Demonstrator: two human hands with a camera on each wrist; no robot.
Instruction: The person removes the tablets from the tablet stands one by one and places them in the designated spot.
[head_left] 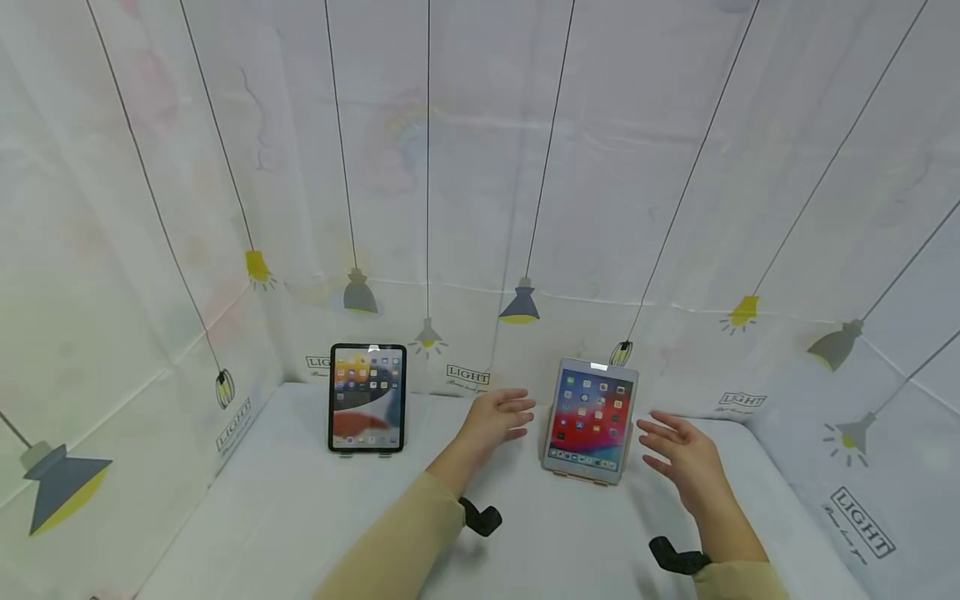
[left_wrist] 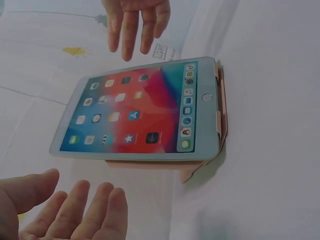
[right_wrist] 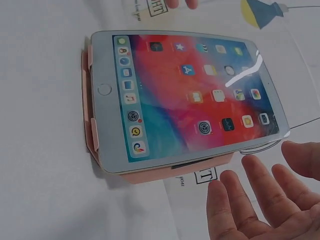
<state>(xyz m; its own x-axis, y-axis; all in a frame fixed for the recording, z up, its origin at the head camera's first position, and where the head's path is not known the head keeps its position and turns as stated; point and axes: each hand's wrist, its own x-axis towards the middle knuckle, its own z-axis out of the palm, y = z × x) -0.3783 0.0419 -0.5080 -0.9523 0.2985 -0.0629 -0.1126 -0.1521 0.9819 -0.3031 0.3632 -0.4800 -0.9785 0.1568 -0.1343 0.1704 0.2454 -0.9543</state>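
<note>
A white tablet (head_left: 590,421) with a lit home screen leans on a pink stand (left_wrist: 223,107), tilted back. My left hand (head_left: 497,419) is held to the left of this tablet, its fingers spread and apart from the edge. On the other side, my right hand (head_left: 681,458) reaches toward the right edge with fingers extended, not touching it in the wrist views. Both hands hold nothing. A black-framed tablet (head_left: 367,398), also lit, stands upright on a small stand further left, away from both hands.
The white table (head_left: 285,517) carries both tablets. Behind it and at the sides hang white cloth walls (head_left: 465,167) printed with lamps and the word LIGHT. Each wrist wears a black mount, such as the left one (head_left: 480,518).
</note>
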